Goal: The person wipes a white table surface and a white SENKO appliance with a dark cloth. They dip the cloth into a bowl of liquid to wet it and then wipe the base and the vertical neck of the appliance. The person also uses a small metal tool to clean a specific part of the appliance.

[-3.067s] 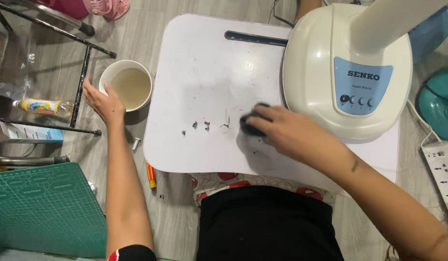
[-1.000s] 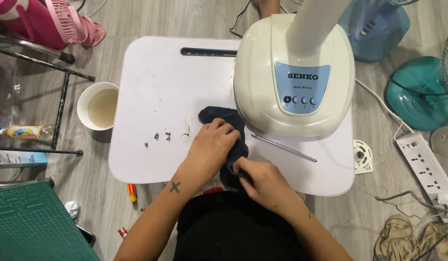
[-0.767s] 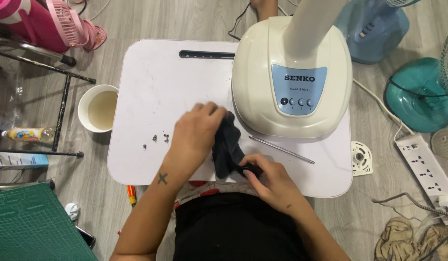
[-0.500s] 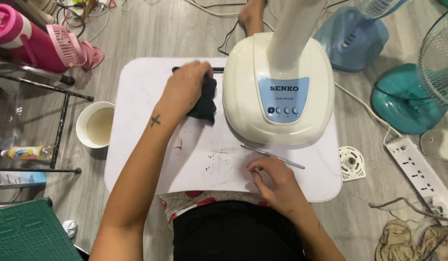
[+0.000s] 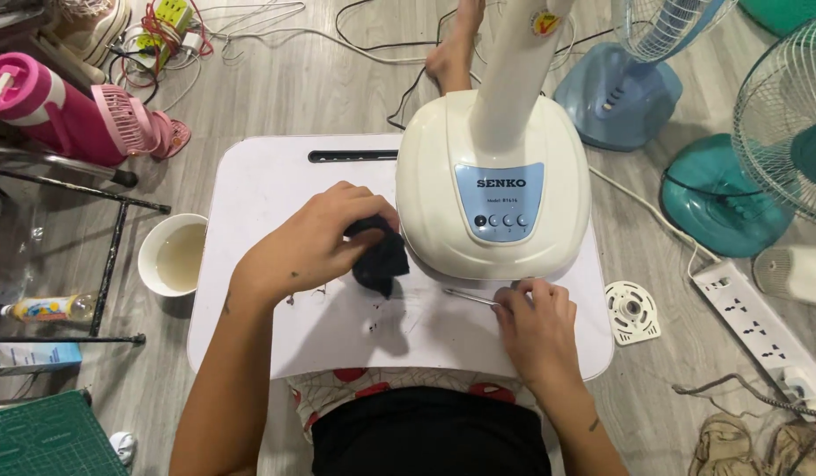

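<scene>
Underneath everything lies a grey wood-grain floor (image 5: 276,79), and on it sits a low white lap table (image 5: 267,189) with rounded corners and a dark slot near its far edge. Dark specks and smears mark the tabletop close to the person. A cream fan base (image 5: 493,189) with a pale blue control panel stands on the table's right half, its column rising out of view. Left of the table, on the floor, a white cup (image 5: 171,256) holds cloudy liquid. Further left stand a black metal frame (image 5: 108,256) and a pink bottle (image 5: 51,106); a green cutting mat (image 5: 47,436) shows at the bottom corner. On the right side of the floor are a blue fan base (image 5: 615,97), a teal fan base (image 5: 730,198), a white power strip (image 5: 760,322) and a small round white fan part (image 5: 631,310).

Reaching forward over the table, the left hand (image 5: 311,242) has its fingers curled and clamped around a dark cloth (image 5: 379,256), which sits bunched on the tabletop just beside the cream base's front-left edge. The right hand (image 5: 536,326) rests palm down near the table's right front, fingers drawn together at the end of a thin metal rod (image 5: 468,298) lying on the table; whether it pinches the rod or only touches it is hard to tell.
</scene>
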